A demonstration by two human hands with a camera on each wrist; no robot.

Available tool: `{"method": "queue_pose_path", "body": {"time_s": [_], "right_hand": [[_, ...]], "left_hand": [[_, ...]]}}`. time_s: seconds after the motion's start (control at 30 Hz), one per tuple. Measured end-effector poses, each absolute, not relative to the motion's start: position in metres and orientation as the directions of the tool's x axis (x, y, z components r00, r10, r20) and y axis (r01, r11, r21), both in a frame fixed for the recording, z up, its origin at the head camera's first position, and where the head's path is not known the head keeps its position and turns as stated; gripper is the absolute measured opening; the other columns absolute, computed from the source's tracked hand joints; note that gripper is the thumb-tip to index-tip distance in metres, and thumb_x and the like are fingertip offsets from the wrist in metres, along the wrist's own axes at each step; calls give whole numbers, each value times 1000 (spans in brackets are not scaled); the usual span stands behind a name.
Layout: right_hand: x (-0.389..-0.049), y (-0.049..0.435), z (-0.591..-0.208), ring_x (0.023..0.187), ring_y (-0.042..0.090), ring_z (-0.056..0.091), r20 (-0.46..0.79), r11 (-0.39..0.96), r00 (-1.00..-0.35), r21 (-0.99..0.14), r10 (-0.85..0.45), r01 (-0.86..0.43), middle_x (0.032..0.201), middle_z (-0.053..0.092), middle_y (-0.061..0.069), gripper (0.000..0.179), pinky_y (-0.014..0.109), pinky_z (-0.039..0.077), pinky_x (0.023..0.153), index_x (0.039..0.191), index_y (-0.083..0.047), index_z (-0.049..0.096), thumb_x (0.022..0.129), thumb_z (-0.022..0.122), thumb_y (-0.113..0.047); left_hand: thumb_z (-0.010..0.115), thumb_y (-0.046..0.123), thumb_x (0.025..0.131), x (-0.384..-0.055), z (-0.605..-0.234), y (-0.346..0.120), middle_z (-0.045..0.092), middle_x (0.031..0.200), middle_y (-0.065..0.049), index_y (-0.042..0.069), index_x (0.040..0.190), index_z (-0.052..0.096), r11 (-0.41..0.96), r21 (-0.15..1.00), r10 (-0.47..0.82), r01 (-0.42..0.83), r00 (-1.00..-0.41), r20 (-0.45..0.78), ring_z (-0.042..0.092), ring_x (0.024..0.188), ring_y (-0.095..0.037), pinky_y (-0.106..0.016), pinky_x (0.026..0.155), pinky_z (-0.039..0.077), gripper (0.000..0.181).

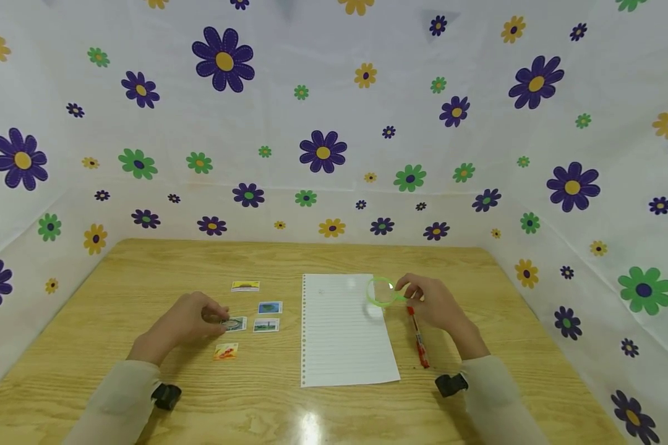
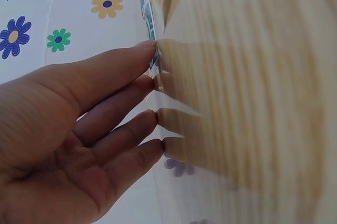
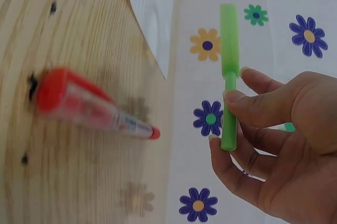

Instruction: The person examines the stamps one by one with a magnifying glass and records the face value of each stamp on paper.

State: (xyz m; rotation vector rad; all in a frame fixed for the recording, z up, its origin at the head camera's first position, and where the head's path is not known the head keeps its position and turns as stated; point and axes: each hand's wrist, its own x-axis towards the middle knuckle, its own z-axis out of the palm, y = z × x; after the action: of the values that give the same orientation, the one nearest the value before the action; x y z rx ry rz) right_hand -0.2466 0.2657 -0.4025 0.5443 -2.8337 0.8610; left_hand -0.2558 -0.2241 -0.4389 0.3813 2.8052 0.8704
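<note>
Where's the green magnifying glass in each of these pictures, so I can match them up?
Head: green magnifying glass right of centre, held in the right hand, overlapping the upper right corner of the paper.
Left wrist: not in it.
Right wrist: right of centre, edge-on, upright in the frame.
Shared landmark: the flowered backdrop, visible in all three views.

Magnifier (image 3: 229,39): smooth plastic. Tabletop (image 1: 172,266): glossy, grained wood. Sheet (image 1: 345,334): matt paper. Pen (image 1: 418,339): smooth plastic.
</note>
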Motion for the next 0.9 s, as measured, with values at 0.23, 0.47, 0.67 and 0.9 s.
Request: {"method": "queue_pose_path", "body": {"time_s": [0.23,0.47,0.67,0.9], "right_hand": [[-246,286,-403,80,21,62,243,792,-934,-499,-262,-352,91,73,13,28,37,52,72,108,-6,69,87,67,13],[-244,300,-403,78,21,60,243,802,-940,-495,-241,-334,91,72,14,28,35,49,69,108,-6,69,87,68,13],[-247,310,-407,79,22,60,234,825,-949,-478,-210,-301,91,72,15,27,34,48,69,109,-6,69,88,68,12],[-247,316,-410,77,21,59,244,822,-948,-483,-206,-303,89,72,15,26,32,46,66,107,-4,69,87,68,12]], "left_hand": [[85,13,84,-256,-437,-225,74,125,-18,9,105,82,789,583,298,195,-951,-85,64,123,-44,-63,106,48,21],[85,13,84,-257,-437,-225,74,125,-19,8,104,82,788,587,296,187,-951,-94,64,123,-44,-63,106,48,21],[85,13,84,-259,-442,-226,73,126,-18,10,104,82,789,588,291,180,-952,-98,64,125,-43,-63,108,47,21],[85,12,83,-258,-444,-227,74,125,-18,10,103,82,783,596,290,179,-952,-95,64,125,-44,-63,107,47,20]]}}
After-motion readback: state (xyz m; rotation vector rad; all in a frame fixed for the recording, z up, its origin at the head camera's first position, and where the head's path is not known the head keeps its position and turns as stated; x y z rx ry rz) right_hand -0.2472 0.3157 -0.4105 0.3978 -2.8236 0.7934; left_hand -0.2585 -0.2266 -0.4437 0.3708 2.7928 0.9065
